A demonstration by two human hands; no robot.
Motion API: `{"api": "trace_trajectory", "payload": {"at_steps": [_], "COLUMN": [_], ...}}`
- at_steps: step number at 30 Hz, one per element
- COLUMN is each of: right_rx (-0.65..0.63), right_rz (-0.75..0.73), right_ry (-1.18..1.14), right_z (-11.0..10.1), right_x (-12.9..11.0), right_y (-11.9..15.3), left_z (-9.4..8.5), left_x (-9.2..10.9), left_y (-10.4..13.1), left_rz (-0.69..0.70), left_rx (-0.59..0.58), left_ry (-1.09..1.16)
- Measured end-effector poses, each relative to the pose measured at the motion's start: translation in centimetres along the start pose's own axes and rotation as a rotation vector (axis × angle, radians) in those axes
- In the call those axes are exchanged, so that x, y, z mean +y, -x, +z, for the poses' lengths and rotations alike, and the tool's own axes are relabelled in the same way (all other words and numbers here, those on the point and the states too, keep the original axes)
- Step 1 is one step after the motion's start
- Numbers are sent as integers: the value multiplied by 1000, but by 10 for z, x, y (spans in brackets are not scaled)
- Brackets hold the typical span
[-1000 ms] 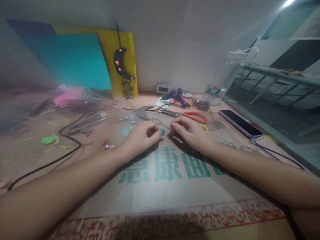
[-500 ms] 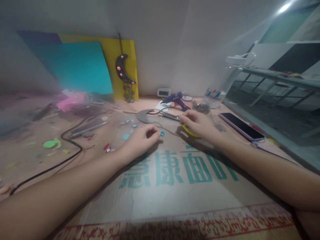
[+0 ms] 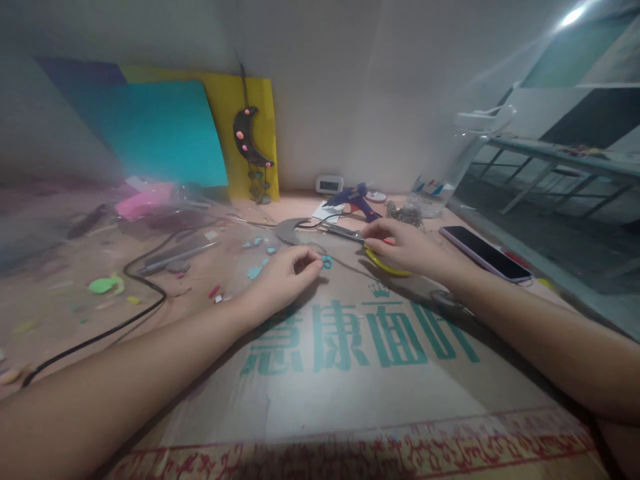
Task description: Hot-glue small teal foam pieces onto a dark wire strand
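Observation:
My left hand (image 3: 293, 277) has its thumb and fingertips pinched on a small teal flower-shaped piece (image 3: 327, 263) above the cardboard. My right hand (image 3: 400, 247) is closed at the handles of a pair of scissors (image 3: 387, 265), which are yellow with a bit of red. The scissor blades point left, and part of the handles is hidden by the fingers. Between the hands and the wall lies a grey crescent (image 3: 289, 231), with a thin cord (image 3: 345, 263) trailing right from near it. Several small teal pieces (image 3: 257, 270) lie left of my left hand.
A purple-blue glue gun (image 3: 353, 197), a small white digital clock (image 3: 329, 184) and a clear plastic jug (image 3: 435, 193) stand at the back. At right lies a phone (image 3: 485, 253). A decorated dark crescent (image 3: 245, 137) hangs before yellow card. A black cable (image 3: 150, 300) crosses the cluttered left side.
My right hand has shifted slightly at the scissors, and more of the yellow handle shows. A dark loop now shows beneath my right forearm. My left hand stays nearly still with the teal piece.

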State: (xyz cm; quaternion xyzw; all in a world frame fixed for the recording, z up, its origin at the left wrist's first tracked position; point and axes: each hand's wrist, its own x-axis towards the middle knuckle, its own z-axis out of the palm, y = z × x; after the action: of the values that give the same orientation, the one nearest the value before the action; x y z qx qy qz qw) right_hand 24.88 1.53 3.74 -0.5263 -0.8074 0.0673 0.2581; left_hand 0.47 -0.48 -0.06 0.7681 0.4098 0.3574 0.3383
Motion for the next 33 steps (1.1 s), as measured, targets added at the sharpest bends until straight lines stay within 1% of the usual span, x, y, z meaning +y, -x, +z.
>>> {"api": "trace_trajectory", "payload": {"at_steps": [3, 7, 9, 12, 15, 19, 27, 30, 33], "right_rx": [-3, -104, -140, -173, -173, -182, -163, -164, -146], "right_rz": [-44, -69, -9, 93, 124, 112, 114, 116, 87], "right_ry": [-53, -205, -319, -467, -543, -548, -548, -512, -459], "right_z": [3, 12, 19, 28, 33, 35, 36, 35, 34], "right_x": [-11, -35, -43, -45, -42, -40, -39, -40, -41], "right_y": [7, 20, 25, 29, 31, 30, 30, 30, 31], "left_z": [0, 0, -1, -1, -1, 0, 0, 0, 0], "left_x": [0, 0, 1, 3, 3, 1, 1, 2, 4], "left_y": [0, 0, 0, 0, 1, 1, 2, 2, 2], "left_rz": [22, 61, 74, 69, 59, 64, 44, 61, 72], "left_rx": [-3, -18, -25, -30, -32, -47, -71, -63, -56], "left_ry": [-14, -7, -11, -42, -76, -102, -41, -55, -65]}}
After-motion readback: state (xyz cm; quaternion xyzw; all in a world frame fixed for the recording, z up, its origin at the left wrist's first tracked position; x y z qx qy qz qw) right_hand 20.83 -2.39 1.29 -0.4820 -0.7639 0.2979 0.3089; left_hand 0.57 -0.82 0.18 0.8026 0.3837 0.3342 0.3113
